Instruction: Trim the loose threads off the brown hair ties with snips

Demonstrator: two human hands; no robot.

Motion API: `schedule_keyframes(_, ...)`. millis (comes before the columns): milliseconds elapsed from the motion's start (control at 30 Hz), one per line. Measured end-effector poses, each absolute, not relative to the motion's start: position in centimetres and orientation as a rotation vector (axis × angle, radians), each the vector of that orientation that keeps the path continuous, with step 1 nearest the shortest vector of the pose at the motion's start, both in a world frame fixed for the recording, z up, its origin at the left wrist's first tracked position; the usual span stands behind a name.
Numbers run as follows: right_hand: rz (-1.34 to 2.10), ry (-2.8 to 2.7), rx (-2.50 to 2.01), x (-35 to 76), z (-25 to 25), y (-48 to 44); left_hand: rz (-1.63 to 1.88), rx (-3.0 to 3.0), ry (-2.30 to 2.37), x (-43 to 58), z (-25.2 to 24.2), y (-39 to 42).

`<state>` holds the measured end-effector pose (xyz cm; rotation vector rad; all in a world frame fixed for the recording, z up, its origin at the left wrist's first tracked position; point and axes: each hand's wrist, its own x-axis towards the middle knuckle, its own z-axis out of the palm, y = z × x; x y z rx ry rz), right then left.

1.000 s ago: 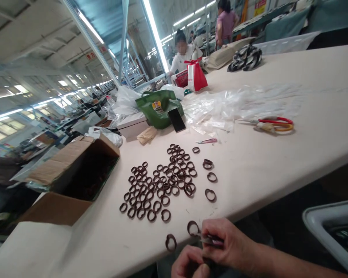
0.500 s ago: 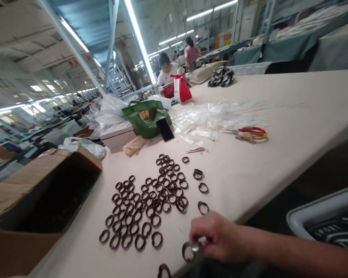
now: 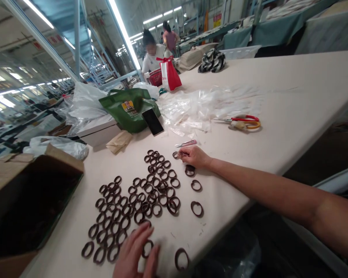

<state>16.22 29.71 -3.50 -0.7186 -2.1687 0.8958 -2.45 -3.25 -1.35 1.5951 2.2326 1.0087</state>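
Many dark brown rings (image 3: pixel 155 194), like small fabric or elastic loops, lie in a loose cluster on the pale tabletop (image 3: pixel 234 170). My left hand (image 3: pixel 136 253) comes in at the bottom, fingers spread, over the near edge of the cluster; one ring (image 3: pixel 147 249) shows between its fingers and thumb. My right hand (image 3: pixel 195 156) reaches across with fingers pinched at a single far ring (image 3: pixel 175 155). Something small is between those fingertips, too small to make out. Just behind this hand lie pink-handled thread snips (image 3: pixel 188 143). A few rings form a row on the right, including a near ring (image 3: pixel 181 259).
An open cardboard box (image 3: pixel 60 166) stands at left. Behind the rings are a green bag (image 3: pixel 127 110), a phone (image 3: pixel 153 122), clear plastic bags (image 3: pixel 191 108) and red-and-yellow-handled scissors (image 3: pixel 245 122). A person (image 3: pixel 150 58) sits at the far end near a red-and-white bag (image 3: pixel 170 75).
My right hand has moved from the near table edge to the far ring. My left hand has come into view at the bottom. The camera view has shifted somewhat.
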Motion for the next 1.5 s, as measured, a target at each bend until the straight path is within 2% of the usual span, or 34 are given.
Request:
schedule_keyframes(100, 0.885, -2.172, -0.717, 16.2, -3.6, 30.0, 0.833, 2.043, 2.296, -4.2, -1.7, 1.5)
schedule_keyframes(267, 0.855, -2.182, -0.694, 16.4, -3.8, 30.2, 0.485, 2.301, 2.209, -4.7, -3.9, 4.5)
schedule_keyframes(400, 0.858, -2.214, -0.692, 16.5, -3.6, 30.0, 0.541, 2.327, 2.123, -6.0, -3.3, 5.0)
schedule_keyframes(533, 0.874, -2.22, -0.723, 16.5, -3.6, 30.1, 0.715, 2.234, 2.164, -7.3, -2.2, 9.6)
schedule_keyframes(700, 0.895, -2.21, -0.71, 16.6, -3.6, 30.1, 0.566, 2.275, 2.103, -7.0, -2.9, 15.4)
schedule_keyframes(900, 0.901, -2.201, -0.723, 16.5, -3.6, 29.9, 0.619, 2.136, 2.082, -8.9, -2.2, 14.0)
schedule_keyframes(1067, 0.91, -2.203, -0.742, 16.6, -3.5, 30.0, 0.83, 1.736, 2.265, -11.4, -0.7, 12.9)
schedule_keyframes(1200, 0.918, -2.204, -0.754, 16.5, -3.3, 29.9, 0.855, 1.493, 2.39, -12.1, -0.1, 12.6)
schedule_keyframes(1500, 0.914, -2.197, -0.753, 16.4, -3.5, 29.9, 0.697, 2.124, 2.089, -11.0, -1.5, 11.3)
